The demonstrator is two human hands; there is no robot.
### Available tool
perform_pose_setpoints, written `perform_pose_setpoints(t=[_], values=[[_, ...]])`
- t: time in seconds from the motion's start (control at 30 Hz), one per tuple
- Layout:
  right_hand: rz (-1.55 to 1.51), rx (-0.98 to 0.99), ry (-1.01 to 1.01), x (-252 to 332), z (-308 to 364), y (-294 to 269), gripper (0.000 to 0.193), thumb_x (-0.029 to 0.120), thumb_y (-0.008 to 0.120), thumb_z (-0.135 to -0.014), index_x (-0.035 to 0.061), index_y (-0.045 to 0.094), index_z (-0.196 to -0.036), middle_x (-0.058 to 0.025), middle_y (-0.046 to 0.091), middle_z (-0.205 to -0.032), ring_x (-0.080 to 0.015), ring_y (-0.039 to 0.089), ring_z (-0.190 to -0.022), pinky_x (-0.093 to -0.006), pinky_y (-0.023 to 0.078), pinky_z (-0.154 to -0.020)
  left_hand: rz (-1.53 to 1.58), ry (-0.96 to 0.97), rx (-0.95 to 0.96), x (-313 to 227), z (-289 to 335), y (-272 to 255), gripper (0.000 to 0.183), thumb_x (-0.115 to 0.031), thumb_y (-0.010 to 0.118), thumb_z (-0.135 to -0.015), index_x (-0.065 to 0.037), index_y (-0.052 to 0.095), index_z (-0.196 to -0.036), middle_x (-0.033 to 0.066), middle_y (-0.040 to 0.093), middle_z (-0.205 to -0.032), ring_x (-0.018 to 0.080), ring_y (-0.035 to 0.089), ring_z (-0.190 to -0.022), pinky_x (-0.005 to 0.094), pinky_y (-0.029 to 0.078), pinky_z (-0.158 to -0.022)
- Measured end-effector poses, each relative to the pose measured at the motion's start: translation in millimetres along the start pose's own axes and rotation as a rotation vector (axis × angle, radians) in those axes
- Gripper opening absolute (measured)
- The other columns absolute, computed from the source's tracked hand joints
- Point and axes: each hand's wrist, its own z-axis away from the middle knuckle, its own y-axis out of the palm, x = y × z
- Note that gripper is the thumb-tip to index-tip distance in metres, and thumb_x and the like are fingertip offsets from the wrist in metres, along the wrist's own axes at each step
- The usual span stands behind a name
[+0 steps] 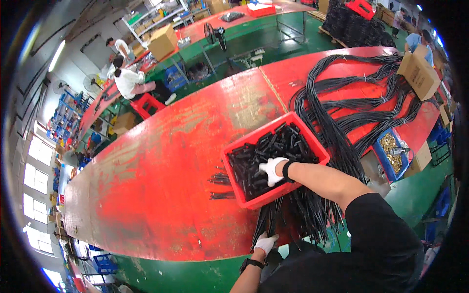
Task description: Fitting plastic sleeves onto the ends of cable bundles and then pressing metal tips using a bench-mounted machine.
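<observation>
My right hand (273,171), in a white glove, reaches down into a red plastic bin (273,198). Its fingers are spread among many short black tubular parts (281,145), and I see nothing held in them. Near the table's front edge my left hand (265,242), also gloved in white, is closed around the ends of some black cables (266,218). These hang down from under the bin's near side. A long bundle of black cables (325,115) runs from the far right of the table toward the bin. A few cable ends (220,179) poke out at the bin's left.
The bin stands on a long, worn red table (161,195). To the right are a blue tray of brass-coloured parts (391,151) and a cardboard box (420,75). A seated person (128,83) works beyond the table, near a red stool (146,105) and a black fan (215,36).
</observation>
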Motion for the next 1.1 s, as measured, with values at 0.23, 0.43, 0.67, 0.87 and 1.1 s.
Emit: perform_pose_setpoints(t=[0.23, 0.43, 0.67, 0.87, 1.1], values=[[0.101, 0.01, -0.188, -17, 2, 9, 0.089, 0.031, 0.086, -0.075, 0.0294, 0.052, -0.158, -0.0211, 0.063, -0.149, -0.0406, 0.064, -0.133, -0.0536, 0.055, -0.108, -0.114, -0.029, -0.06, -5, 1, 5, 0.049, -0.027, 0.079, -0.094, 0.001, 0.066, -0.132, 0.0125, 0.075, -0.111, 0.0214, 0.072, -0.088, 0.0368, 0.059, -0.08], [0.062, 0.039, -0.238, -27, -2, 17, 0.076, 0.021, 0.079, -0.077, 0.0254, 0.06, -0.15, -0.0172, 0.072, -0.137, -0.0388, 0.069, -0.125, -0.0514, 0.056, -0.101, -0.052, -0.1, -0.04, -35, 34, 7, 0.079, -0.039, 0.083, -0.089, 0.009, 0.058, -0.146, 0.0206, 0.069, -0.139, 0.0287, 0.068, -0.121, 0.0367, 0.053, -0.103], [0.118, -0.125, -0.193, -28, 15, 23, 0.056, 0.024, 0.075, -0.08, 0.0286, 0.072, -0.136, -0.0166, 0.073, -0.131, -0.0401, 0.071, -0.119, -0.0515, 0.057, -0.099, 0.039, -0.082, 0.003, -9, 8, 2, 0.045, -0.021, 0.084, -0.091, 0.002, 0.066, -0.124, 0.0102, 0.073, -0.094, 0.021, 0.068, -0.07, 0.0324, 0.058, -0.067], [0.055, -0.178, -0.338, -55, 10, 28, 0.045, 0.022, 0.078, -0.075, 0.0204, 0.075, -0.12, -0.0174, 0.077, -0.112, -0.0416, 0.072, -0.109, -0.0534, 0.057, -0.092, 0.059, -0.065, -0.036, -26, 21, 10, 0.057, -0.023, 0.085, -0.088, 0.004, 0.064, -0.133, 0.0137, 0.073, -0.116, 0.0259, 0.068, -0.099, 0.038, 0.055, -0.086], [-0.242, -0.483, -0.225, -62, 9, -4, 0.053, 0.025, 0.077, -0.074, 0.0177, 0.074, -0.126, -0.0178, 0.077, -0.118, -0.0397, 0.072, -0.112, -0.0485, 0.057, -0.097, -0.034, 0.075, -0.076, -9, 11, 3, 0.04, -0.028, 0.081, -0.09, -0.001, 0.071, -0.119, 0.0083, 0.075, -0.091, 0.02, 0.069, -0.077, 0.0354, 0.054, -0.068]])
